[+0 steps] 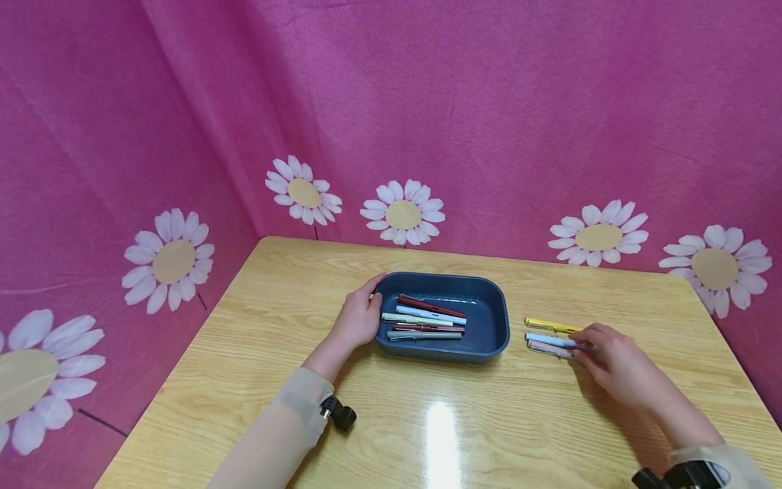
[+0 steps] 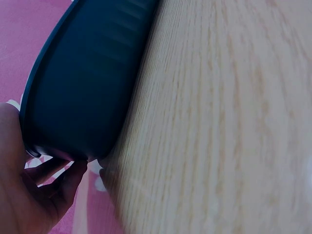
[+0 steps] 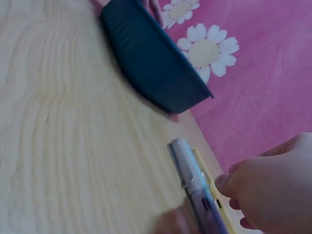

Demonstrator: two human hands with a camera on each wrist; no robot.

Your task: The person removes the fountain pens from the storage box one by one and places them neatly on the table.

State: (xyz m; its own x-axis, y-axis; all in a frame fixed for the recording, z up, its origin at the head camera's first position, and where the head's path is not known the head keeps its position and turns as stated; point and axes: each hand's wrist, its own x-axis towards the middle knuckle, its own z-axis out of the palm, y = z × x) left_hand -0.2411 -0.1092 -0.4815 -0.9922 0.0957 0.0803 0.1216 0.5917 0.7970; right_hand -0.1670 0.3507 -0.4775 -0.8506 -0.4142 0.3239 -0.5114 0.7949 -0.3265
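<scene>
A dark blue rectangular tray (image 1: 442, 351) stands on the wooden table, with several pens lying side by side in it, among them a dark red pen (image 1: 430, 305). My left hand (image 1: 357, 316) grips the tray's left end, its thumb over the rim; in the left wrist view its fingertips press the outer wall. Right of the tray lie a yellow pen (image 1: 550, 325), a light blue pen (image 1: 550, 339) and a pale pinkish pen (image 1: 548, 349). Over their right ends is my right hand (image 1: 617, 363), thumb and fingers apart on either side of the pens; contact is partly hidden.
The table (image 1: 379, 428) is light wood with a bright reflection near its front. Behind and to the left hangs a magenta cloth (image 1: 464, 122) with white daisies. A small black device (image 1: 339, 413) is strapped at the left wrist, another (image 1: 681, 475) at the right.
</scene>
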